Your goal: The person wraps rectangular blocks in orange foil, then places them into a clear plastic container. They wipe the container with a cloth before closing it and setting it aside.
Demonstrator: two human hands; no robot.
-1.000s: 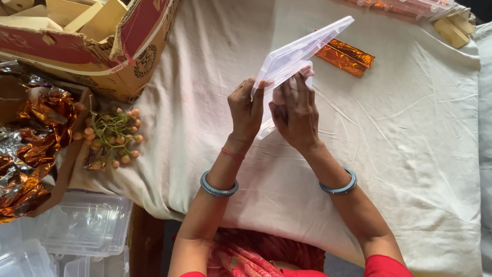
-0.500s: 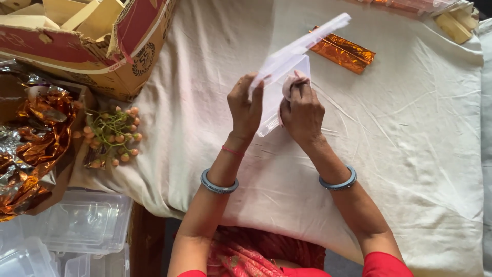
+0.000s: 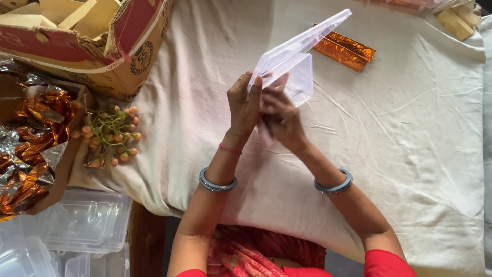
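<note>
A clear plastic hinged box [image 3: 300, 56] is held up above the white cloth, its lid swung open toward the upper right. My left hand [image 3: 244, 105] grips the box's near left edge. My right hand [image 3: 279, 118] is at the box's lower front, fingers pressed against the tray part and partly inside it. Both wrists wear grey bangles. An orange foil-wrapped bar [image 3: 344, 50] lies on the cloth just beyond the box.
A white cloth [image 3: 410, 154] covers the table. An open cardboard carton [image 3: 87, 46] sits at top left, with a bunch of small orange berries [image 3: 110, 136] and crumpled orange foil [image 3: 31, 138] below it. Stacked clear plastic boxes [image 3: 72, 225] lie at bottom left. Pale blocks [image 3: 458, 18] rest at top right.
The box's lid has swung open wider toward the upper right. My right hand has moved down to the tray's front; the left hand keeps its hold.
</note>
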